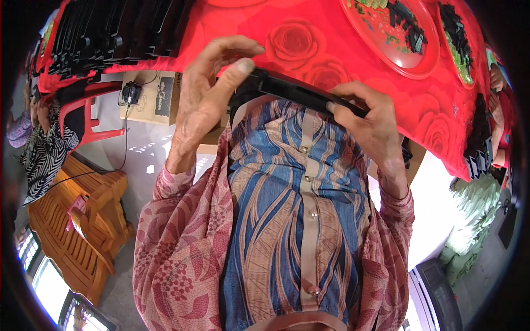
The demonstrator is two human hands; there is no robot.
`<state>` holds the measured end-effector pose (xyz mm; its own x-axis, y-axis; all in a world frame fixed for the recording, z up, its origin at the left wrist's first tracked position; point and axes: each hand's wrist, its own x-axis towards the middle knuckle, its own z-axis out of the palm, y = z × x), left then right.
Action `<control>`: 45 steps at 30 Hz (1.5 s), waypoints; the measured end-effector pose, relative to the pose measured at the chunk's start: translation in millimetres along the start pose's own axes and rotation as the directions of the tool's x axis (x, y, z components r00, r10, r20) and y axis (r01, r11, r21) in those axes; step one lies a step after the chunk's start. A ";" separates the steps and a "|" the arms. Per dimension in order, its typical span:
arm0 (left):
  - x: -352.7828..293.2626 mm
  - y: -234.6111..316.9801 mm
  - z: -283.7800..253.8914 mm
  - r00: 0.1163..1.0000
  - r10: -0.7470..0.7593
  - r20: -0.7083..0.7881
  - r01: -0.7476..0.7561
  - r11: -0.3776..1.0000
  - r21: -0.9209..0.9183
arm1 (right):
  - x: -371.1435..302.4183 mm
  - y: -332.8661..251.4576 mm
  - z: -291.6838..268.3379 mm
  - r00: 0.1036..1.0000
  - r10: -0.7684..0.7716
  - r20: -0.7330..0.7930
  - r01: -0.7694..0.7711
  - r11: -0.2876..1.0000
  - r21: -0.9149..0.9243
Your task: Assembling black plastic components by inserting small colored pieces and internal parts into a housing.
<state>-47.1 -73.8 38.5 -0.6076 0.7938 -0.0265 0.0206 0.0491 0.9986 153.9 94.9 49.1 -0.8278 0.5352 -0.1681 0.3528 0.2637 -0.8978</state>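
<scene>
Red-clothed bench [229,25] beyond, best keep the black strip [295,90] steady: right grip [369,118] clamped on it, left grip [208,83] unclear

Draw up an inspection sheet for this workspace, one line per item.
Surface: table under a red rose-patterned cloth.
Job's things: long black part held at the table's near edge; similar black parts massed at the far left.
Clutter: red tray at right, holding small black pieces and coloured scraps.
Hands: right hand grips the part's right end; left hand is at its left end, exact contact unclear.
Cables: dark cord from a black adapter by a cardboard box.
Surroundings: red chair and wooden bench at left; other people at both edges.
</scene>
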 end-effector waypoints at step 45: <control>-11.5 -11.8 21.4 0.977 -0.212 -0.011 0.197 0.923 -0.332 | 1.7 -20.7 17.8 0.982 -0.105 0.157 0.151 0.936 -0.319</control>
<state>-23.3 -70.6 26.0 -0.6065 0.7588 -0.2375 -0.3642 0.0004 0.9313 137.4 76.1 60.2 -0.9184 0.3718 -0.1353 0.3446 0.5835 -0.7354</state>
